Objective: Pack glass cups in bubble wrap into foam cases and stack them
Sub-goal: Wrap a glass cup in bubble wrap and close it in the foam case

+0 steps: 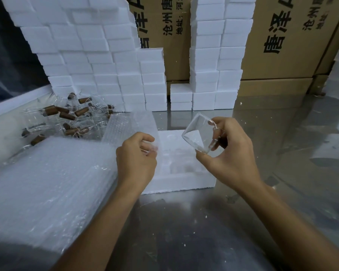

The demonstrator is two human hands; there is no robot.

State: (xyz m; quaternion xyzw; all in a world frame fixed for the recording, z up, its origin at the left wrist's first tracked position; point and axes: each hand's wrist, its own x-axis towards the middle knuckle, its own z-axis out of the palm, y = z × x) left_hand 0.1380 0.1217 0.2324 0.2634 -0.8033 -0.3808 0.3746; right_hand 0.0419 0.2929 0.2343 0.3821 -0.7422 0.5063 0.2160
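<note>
We had the right hand (229, 151) up over the open foam case (176, 184), fingers and thumb curled round a clear glass cup (199, 133) — tilted, its mouth turned toward the left. The left hand (135, 155) pinched the edge of a bubble wrap sheet (129, 124), lifting it just above the case's left side. The case sat on the steel table (204, 231), its moulded hollows showing. Left of it lay a thick stack of bubble wrap (47, 182), and beyond that a heap of glass cups with brown wooden handles (70, 114). Behind stood walls of stacked foam cases (106, 71) — another column to the right (215, 75) — in front of printed cardboard cartons (294, 36).
</note>
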